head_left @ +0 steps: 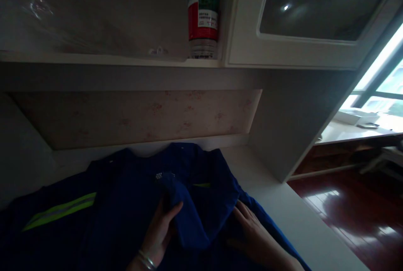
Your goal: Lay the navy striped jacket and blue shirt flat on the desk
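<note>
Fingers of the left hand (162, 229) are closed around a raised fold of the blue jacket (126, 208), thumb on top. The right hand (252, 231) lies flat, fingers spread, pressing the cloth. The jacket is spread on the white desk (292, 216), beneath the shelf's bottle (203, 12).

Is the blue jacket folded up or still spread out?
Mostly spread out: the jacket lies flat across the white surface, with one flap turned over at the middle, pinched by the left hand. The right hand presses it flat.
</note>
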`<state>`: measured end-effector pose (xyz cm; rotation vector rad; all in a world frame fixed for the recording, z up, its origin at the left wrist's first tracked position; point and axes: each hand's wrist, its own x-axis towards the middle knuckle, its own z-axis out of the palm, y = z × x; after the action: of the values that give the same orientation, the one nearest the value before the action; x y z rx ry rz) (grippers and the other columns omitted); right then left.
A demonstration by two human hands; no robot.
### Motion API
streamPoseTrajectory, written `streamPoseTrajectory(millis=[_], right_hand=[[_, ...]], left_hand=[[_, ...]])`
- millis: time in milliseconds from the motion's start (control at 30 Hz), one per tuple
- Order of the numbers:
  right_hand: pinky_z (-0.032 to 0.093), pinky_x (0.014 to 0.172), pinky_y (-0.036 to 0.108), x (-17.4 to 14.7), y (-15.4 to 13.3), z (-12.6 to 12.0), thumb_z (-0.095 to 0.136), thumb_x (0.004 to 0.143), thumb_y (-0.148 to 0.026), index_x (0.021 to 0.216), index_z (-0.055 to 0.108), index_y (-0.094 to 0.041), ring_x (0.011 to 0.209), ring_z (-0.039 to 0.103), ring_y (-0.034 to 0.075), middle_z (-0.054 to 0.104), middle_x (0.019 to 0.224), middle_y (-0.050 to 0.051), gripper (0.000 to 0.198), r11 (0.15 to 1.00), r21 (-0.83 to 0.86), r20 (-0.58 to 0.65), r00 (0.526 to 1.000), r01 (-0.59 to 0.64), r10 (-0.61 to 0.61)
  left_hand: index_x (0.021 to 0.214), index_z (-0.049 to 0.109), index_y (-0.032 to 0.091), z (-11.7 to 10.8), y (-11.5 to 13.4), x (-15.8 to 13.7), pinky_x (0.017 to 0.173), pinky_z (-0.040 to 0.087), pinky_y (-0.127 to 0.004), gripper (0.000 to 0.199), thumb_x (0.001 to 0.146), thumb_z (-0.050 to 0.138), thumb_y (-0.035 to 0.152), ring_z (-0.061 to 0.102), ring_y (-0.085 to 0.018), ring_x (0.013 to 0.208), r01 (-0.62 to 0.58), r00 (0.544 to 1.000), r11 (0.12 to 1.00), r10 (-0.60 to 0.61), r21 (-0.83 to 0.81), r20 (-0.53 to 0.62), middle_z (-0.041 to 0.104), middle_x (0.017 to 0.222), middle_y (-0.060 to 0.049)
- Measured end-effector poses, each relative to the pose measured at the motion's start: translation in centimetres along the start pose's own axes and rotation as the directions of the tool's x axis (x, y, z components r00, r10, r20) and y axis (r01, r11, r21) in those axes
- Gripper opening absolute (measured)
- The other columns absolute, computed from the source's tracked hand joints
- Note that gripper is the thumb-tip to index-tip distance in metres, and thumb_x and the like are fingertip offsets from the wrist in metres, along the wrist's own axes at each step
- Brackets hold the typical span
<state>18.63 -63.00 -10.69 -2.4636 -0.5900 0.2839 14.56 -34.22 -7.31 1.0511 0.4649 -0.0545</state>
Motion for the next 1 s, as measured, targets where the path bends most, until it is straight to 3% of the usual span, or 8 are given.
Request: streamPoseTrajectory(millis=[233,367,533,633,733,867,933,1000], right_hand=[[0.031,0.096,0.068,4.1,1.4,0.6,0.061,0.081,-0.047,0.136,0.051,-0.035,0.125,0.042,0.040,0.046,0.142,0.012,0.057,0.963,-0.257,-0.061,0.996,-0.077,0.063],[0.040,0.091,0.058,4.3,2.4,-1.6,0.041,0.093,-0.031,0.122,0.064,-0.033,0.109,0.052,0.033,0.058,0.119,0.012,0.037,0.948,-0.317,-0.113,0.993,-0.017,-0.020],[0.045,0.093,0.039,3.9,6.5,-2.9,0.035,0.088,-0.015,0.119,0.068,-0.025,0.105,0.054,0.024,0.057,0.115,0.012,0.046,0.958,-0.259,-0.293,0.935,0.123,-0.200],[0.047,0.089,0.038,4.0,9.5,-3.8,0.038,0.086,-0.022,0.122,0.065,-0.023,0.098,0.058,0.023,0.059,0.110,0.012,0.045,0.992,-0.128,-0.444,0.894,0.007,-0.064],[0.047,0.089,0.036,4.1,12.6,-5.4,0.037,0.085,-0.033,0.116,0.065,-0.023,0.098,0.061,0.023,0.062,0.110,0.010,0.042,0.987,0.062,-0.530,0.832,-0.151,0.161],[0.048,0.087,0.045,4.0,15.8,-6.9,0.036,0.081,-0.043,0.105,0.065,-0.015,0.099,0.062,0.030,0.065,0.108,0.017,0.047,0.927,0.185,-0.570,0.734,-0.325,0.371],[0.053,0.080,0.043,4.1,16.3,-6.6,0.036,0.081,-0.052,0.114,0.061,-0.012,0.095,0.065,0.030,0.067,0.106,0.018,0.057,0.910,0.236,-0.517,0.749,-0.340,0.414],[0.056,0.072,0.037,4.6,16.0,-5.5,0.038,0.081,-0.061,0.123,0.057,-0.012,0.092,0.068,0.028,0.069,0.107,0.017,0.067,0.916,0.260,-0.435,0.810,-0.305,0.393]], left_hand=[[0.133,0.050,0.036,-4.5,2.2,0.4,0.051,0.048,-0.015,0.061,0.079,0.067,0.012,0.061,-0.005,0.060,-0.139,0.982,0.982,0.120,-0.125,-0.145,0.066,0.098,0.001],[0.142,0.035,0.036,-6.9,3.7,1.4,0.072,0.057,-0.026,0.078,0.075,0.074,0.024,0.065,-0.017,0.099,-0.312,0.912,0.925,0.355,0.215,-0.206,0.055,0.127,-0.005],[0.140,0.046,0.026,-7.8,4.4,4.7,0.114,0.032,-0.051,0.075,0.071,0.074,0.031,0.034,-0.032,0.139,-0.437,0.838,0.288,0.474,0.852,0.269,0.034,0.152,-0.012],[0.118,0.066,0.032,-7.6,4.2,5.9,0.109,0.039,-0.052,0.050,0.070,0.071,0.018,0.044,-0.033,0.133,-0.504,0.821,-0.076,0.267,0.860,0.505,0.044,0.148,-0.008],[0.096,0.072,0.031,-7.1,4.9,4.8,0.112,0.032,-0.057,0.038,0.072,0.059,0.006,0.042,-0.033,0.134,-0.505,0.771,-0.245,0.301,0.827,0.560,0.052,0.140,-0.005],[0.097,0.068,0.026,-7.1,6.6,-0.4,0.118,0.020,-0.055,0.030,0.074,0.057,0.010,0.043,-0.028,0.134,-0.502,0.523,-0.492,0.482,0.711,0.703,0.058,0.135,-0.003],[0.099,0.067,0.027,-8.2,6.2,-3.1,0.115,0.031,-0.045,0.029,0.073,0.060,0.016,0.051,-0.024,0.128,-0.484,0.402,-0.608,0.483,0.629,0.778,0.061,0.132,0.001],[0.105,0.067,0.029,-10.3,4.3,-4.9,0.098,0.048,-0.033,0.038,0.069,0.059,0.017,0.063,-0.020,0.112,-0.450,0.374,-0.710,0.401,0.542,0.836,0.065,0.127,0.004]])
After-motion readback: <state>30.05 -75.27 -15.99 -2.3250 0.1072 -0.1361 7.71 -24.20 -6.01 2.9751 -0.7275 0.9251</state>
